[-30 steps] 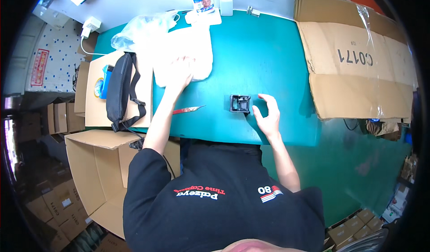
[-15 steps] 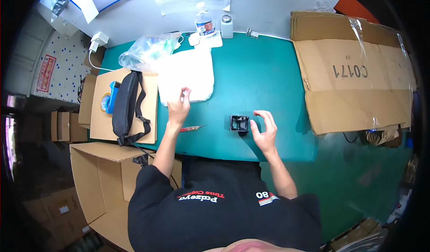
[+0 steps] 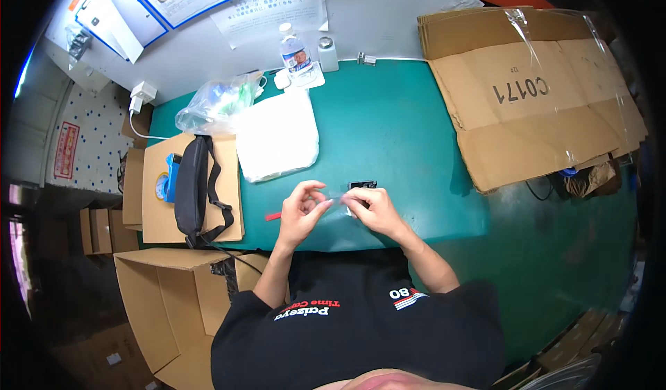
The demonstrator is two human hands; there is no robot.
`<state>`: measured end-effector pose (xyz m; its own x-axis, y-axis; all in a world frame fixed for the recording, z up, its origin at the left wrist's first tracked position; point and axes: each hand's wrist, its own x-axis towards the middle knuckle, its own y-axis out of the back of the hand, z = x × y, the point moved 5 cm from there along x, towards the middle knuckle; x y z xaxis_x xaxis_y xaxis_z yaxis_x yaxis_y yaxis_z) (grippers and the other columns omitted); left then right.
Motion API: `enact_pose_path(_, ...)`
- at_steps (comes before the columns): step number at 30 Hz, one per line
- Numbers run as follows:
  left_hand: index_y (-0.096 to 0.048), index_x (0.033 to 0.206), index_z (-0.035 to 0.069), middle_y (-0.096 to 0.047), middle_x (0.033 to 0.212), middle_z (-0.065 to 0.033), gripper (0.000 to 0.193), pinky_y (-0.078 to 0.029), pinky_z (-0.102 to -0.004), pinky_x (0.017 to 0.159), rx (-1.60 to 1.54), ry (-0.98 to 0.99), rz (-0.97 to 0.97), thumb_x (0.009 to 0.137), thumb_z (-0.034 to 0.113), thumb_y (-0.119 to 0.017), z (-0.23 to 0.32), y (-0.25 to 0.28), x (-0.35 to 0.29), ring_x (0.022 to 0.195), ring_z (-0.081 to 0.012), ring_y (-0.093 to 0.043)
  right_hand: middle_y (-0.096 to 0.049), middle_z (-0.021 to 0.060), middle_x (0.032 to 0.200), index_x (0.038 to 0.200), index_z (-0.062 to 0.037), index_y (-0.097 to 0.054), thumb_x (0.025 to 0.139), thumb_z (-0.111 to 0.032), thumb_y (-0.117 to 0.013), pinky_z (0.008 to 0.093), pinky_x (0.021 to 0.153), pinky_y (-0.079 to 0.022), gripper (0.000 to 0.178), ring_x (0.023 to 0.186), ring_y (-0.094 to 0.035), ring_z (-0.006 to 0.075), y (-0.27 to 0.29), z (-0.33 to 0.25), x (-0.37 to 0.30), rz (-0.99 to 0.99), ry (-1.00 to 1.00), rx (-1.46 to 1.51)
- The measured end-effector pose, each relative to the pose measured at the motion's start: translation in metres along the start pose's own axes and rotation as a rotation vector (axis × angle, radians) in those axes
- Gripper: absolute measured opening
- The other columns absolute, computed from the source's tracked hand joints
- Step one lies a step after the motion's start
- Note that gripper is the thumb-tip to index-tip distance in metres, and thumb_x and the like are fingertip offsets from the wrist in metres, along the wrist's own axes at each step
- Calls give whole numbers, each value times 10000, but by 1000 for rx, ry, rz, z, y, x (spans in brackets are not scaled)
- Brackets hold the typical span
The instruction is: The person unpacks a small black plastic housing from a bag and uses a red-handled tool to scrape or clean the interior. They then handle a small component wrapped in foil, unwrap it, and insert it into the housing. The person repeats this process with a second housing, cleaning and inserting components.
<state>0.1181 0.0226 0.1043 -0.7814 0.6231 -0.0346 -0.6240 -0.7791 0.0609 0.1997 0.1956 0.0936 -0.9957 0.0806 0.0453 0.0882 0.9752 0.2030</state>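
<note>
My left hand (image 3: 304, 212) and my right hand (image 3: 374, 212) are close together over the near part of the green table (image 3: 388, 126). Both hands are closed, pinching a small, thin, see-through plastic piece (image 3: 336, 199) between them; its exact kind is too small to make out. Just behind my right hand lies a small black open-framed part (image 3: 362, 184), partly covered by the fingers. A red-handled slim tool (image 3: 272, 217) rests left of my left hand, which hides its pointed end.
Beyond my left hand lies a white plastic-wrapped pack (image 3: 277, 137), with a clear bag (image 3: 215, 106) behind it. A bottle (image 3: 295, 50) and a dispenser (image 3: 327, 54) stand at the back. A black waist bag (image 3: 194, 192) lies on cardboard at left; a large carton (image 3: 534, 113) is at right.
My left hand has left the white pack and come toward me and right. My right hand has moved left in front of the black part. Both hands now meet at the clear piece.
</note>
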Motion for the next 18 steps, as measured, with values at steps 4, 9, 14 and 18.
enact_pose_path(4, -615, 1175, 9, -615, 851, 19, 307, -386, -180, 569, -289, 189, -8, 901, 32, -751, -14, 1, -8, 646, -6, -506, -520, -43, 584, 947, -5, -690, 1026, -108, -572, 232, 477, -345, 176, 520, -450, 14, 14, 0, -10, 266, -95, 122)
enact_pose_path(9, -620, 1016, 41, -597, 809, 5, 108, -401, -235, 556, -526, 303, -30, 963, 92, -698, -59, -4, -25, 623, -71, -512, -487, -54, 569, 957, -5, -687, 1049, -182, -564, 233, 465, -344, 234, 490, -433, 26, 26, 13, -20, 383, -188, 218)
enact_pose_path(14, -569, 1019, 62, -563, 770, 7, 46, -394, -235, 529, -714, 217, 76, 1024, 85, -609, -54, -35, -22, 611, -65, -501, -563, 13, 618, 1063, 16, -681, 1007, -162, -616, 288, 527, -445, 197, 548, -549, 79, 45, 33, -23, 374, -271, 104)
enact_pose_path(18, -545, 1016, 68, -559, 747, 8, 54, -384, -228, 493, -599, 145, 121, 1035, 86, -592, -32, -50, -13, 571, -54, -488, -620, 58, 795, 1156, 7, -640, 863, -109, -763, 337, 627, -509, 338, 664, -610, 186, 63, 10, -25, 759, 157, -321)
